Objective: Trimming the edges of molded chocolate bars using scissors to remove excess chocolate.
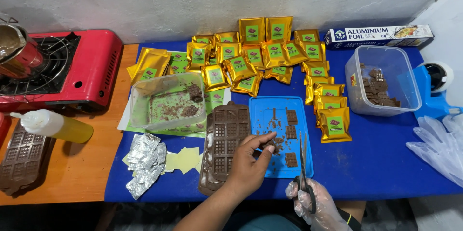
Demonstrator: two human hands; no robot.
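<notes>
My bare left hand (251,162) reaches over a brown chocolate mould (223,139) onto a blue tray (270,110) and pinches a small chocolate piece (277,143) between thumb and fingertips. Chocolate bars (291,132) and crumbs lie scattered on the tray. My right hand (316,207), in a clear plastic glove, grips the handles of black scissors (303,163) at the tray's near right edge, blades pointing away from me and closed.
Gold pouches (270,52) with green labels spread behind the tray. Two clear tubs (140,108) (407,91) hold chocolate. A foil box (378,35), foil-wrapped pieces (144,163), squeeze bottle (53,125), red stove (91,62), spare gloves (441,146) and a second mould (21,158) surround them.
</notes>
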